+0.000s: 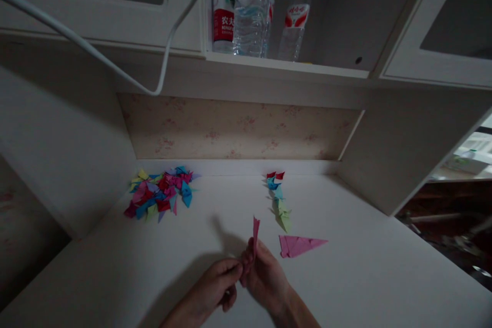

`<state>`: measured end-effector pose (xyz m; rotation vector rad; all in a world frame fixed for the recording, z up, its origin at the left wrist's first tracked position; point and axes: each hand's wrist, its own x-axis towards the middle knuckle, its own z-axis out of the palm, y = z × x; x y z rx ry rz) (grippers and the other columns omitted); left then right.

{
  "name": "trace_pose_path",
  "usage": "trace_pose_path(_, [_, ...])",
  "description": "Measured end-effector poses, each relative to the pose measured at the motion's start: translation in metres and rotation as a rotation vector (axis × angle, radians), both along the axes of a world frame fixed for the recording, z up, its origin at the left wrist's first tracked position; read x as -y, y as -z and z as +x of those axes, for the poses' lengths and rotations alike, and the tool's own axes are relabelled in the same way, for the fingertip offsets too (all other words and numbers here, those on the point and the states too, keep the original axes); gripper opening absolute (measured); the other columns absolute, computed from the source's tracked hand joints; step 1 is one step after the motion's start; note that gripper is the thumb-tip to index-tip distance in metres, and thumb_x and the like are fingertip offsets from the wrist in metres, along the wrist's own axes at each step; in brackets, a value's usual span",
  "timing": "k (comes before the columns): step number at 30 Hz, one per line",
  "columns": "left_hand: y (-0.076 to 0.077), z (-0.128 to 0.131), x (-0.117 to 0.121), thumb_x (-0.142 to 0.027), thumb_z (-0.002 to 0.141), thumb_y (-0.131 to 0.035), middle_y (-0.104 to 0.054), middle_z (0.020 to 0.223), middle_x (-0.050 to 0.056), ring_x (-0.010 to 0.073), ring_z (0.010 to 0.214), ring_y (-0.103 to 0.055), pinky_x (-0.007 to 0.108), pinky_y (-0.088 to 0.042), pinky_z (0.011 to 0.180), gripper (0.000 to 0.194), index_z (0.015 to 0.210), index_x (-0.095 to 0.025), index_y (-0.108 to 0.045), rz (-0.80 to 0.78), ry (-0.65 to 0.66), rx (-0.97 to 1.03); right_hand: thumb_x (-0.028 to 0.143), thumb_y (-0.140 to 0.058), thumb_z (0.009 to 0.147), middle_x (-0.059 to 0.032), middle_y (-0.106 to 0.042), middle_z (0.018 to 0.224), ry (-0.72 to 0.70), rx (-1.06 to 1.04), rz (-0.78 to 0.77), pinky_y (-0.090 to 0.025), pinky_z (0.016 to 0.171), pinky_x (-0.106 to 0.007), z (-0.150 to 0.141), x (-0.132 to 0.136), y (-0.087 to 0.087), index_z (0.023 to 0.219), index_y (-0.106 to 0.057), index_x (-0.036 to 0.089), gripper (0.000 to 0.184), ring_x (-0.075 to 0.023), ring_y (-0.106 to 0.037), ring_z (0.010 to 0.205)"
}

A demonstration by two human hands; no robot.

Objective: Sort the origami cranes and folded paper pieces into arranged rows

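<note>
Both hands meet over the front middle of the white desk (pixel 346 271), around a pink folded paper (pixel 255 231). My right hand (pixel 267 277) has its fingers closed on the paper, whose narrow end sticks up above them. My left hand (pixel 215 287) pinches the lower part between thumb and fingers. The fingers hide much of the fold. Just right of the hands lies a flat pink paper triangle (pixel 302 246), its point to the right. Behind it runs a short row of folded papers (pixel 282 210) in green, blue and red.
A pile of colourful folded papers (pixel 161 192) lies at the desk's back left. Overhead, an open cabinet shelf (pixel 284 64) holds several plastic bottles (pixel 249 25). A white cable (pixel 115 69) hangs in front of the cabinet. Side panels (pixel 415 143) flank the desk.
</note>
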<state>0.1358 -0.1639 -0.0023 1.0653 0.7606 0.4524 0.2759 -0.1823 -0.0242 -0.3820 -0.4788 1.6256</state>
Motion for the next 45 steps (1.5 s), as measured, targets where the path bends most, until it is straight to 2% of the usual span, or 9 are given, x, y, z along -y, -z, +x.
trace_pose_path(4, [0.0, -0.001, -0.007, -0.057, 0.076, -0.057, -0.057, 0.077, 0.0, 0.0059, 0.045, -0.049, 0.017, -0.026, 0.035, 0.043, 0.086, -0.015, -0.058, 0.119, -0.174, -0.089, 0.035, -0.071, 0.079, 0.0027, -0.055, 0.057, 0.166, 0.234, -0.057, -0.038, 0.049, -0.019, 0.001, -0.001, -0.004, 0.076, -0.067, 0.017, 0.018, -0.008, -0.048, 0.051])
trace_pose_path(8, [-0.005, -0.012, -0.02, -0.066, 0.083, -0.038, -0.06, 0.088, 0.003, 0.0053, 0.042, -0.049, 0.017, -0.025, 0.034, 0.055, 0.1, -0.017, -0.057, 0.105, -0.374, 0.009, 0.044, -0.074, 0.073, 0.0031, -0.057, 0.062, 0.277, 0.502, -0.188, -0.022, 0.038, -0.019, 0.008, -0.004, -0.003, 0.086, -0.071, 0.017, 0.03, -0.0038, -0.032, 0.042])
trace_pose_path(11, [-0.008, -0.021, -0.025, -0.067, 0.083, -0.034, -0.06, 0.085, 0.003, 0.0072, 0.044, -0.051, 0.017, -0.028, 0.033, 0.06, 0.108, -0.017, -0.057, 0.117, -0.41, 0.079, 0.045, -0.073, 0.073, 0.0003, -0.061, 0.067, 0.253, 0.699, -0.173, -0.027, 0.044, -0.02, 0.013, -0.004, 0.002, 0.092, -0.073, 0.016, 0.034, -0.0063, -0.039, 0.049])
trace_pose_path(14, [-0.005, -0.024, -0.024, -0.06, 0.081, -0.05, -0.058, 0.066, -0.001, 0.0076, 0.043, -0.049, 0.017, -0.031, 0.035, 0.054, 0.11, -0.015, -0.058, 0.23, -0.457, 0.029, 0.043, -0.072, 0.073, -0.001, -0.063, 0.069, 0.23, 0.804, -0.132, -0.031, 0.049, -0.021, 0.014, -0.003, 0.005, 0.091, -0.074, 0.016, 0.033, -0.0088, -0.044, 0.056])
trace_pose_path(18, [0.003, -0.022, -0.026, -0.049, 0.076, -0.063, -0.046, 0.044, -0.007, 0.0068, 0.037, -0.04, 0.016, -0.029, 0.035, 0.048, 0.103, -0.01, -0.063, 0.359, -0.474, -0.098, 0.041, -0.075, 0.07, 0.0001, -0.061, 0.062, 0.237, 0.788, -0.14, -0.031, 0.05, -0.022, 0.011, -0.003, 0.004, 0.083, -0.075, 0.015, 0.029, -0.0086, -0.045, 0.054])
trace_pose_path(27, [0.011, -0.022, -0.034, -0.053, 0.073, -0.062, -0.055, 0.048, -0.003, 0.0097, 0.039, -0.047, 0.017, -0.032, 0.033, 0.048, 0.097, -0.012, -0.064, 0.407, -0.615, -0.168, 0.029, -0.084, 0.06, -0.0029, -0.069, 0.077, 0.361, 0.304, -0.27, -0.041, 0.046, -0.021, 0.019, -0.007, -0.003, 0.091, -0.068, 0.018, 0.036, -0.0102, -0.056, 0.052])
trace_pose_path(32, [0.015, -0.018, -0.034, -0.051, 0.072, -0.064, -0.061, 0.061, 0.0, 0.0115, 0.045, -0.053, 0.017, -0.033, 0.033, 0.043, 0.093, -0.014, -0.063, 0.368, -0.494, -0.165, 0.035, -0.08, 0.067, 0.0001, -0.064, 0.063, 0.358, 0.41, -0.217, -0.043, 0.052, -0.021, 0.014, -0.008, 0.003, 0.088, -0.066, 0.014, 0.033, -0.0098, -0.056, 0.054])
trace_pose_path(36, [0.012, -0.015, -0.032, -0.047, 0.071, -0.066, -0.056, 0.055, -0.002, 0.0102, 0.045, -0.05, 0.017, -0.033, 0.036, 0.038, 0.089, -0.014, -0.066, 0.353, -0.403, -0.198, 0.044, -0.075, 0.07, 0.0013, -0.06, 0.054, 0.367, 0.567, -0.174, -0.038, 0.048, -0.021, 0.012, -0.004, 0.0, 0.085, -0.063, 0.014, 0.035, -0.0093, -0.051, 0.047])
trace_pose_path(45, [0.012, -0.008, -0.025, -0.045, 0.068, -0.068, -0.067, 0.077, 0.005, 0.0092, 0.043, -0.052, 0.018, -0.033, 0.035, 0.048, 0.102, -0.013, -0.062, 0.289, -0.282, -0.167, 0.038, -0.077, 0.068, 0.0016, -0.061, 0.063, 0.513, 0.865, -0.139, -0.038, 0.051, -0.022, 0.032, 0.026, -0.001, 0.087, -0.063, 0.017, 0.032, -0.0117, -0.053, 0.056])
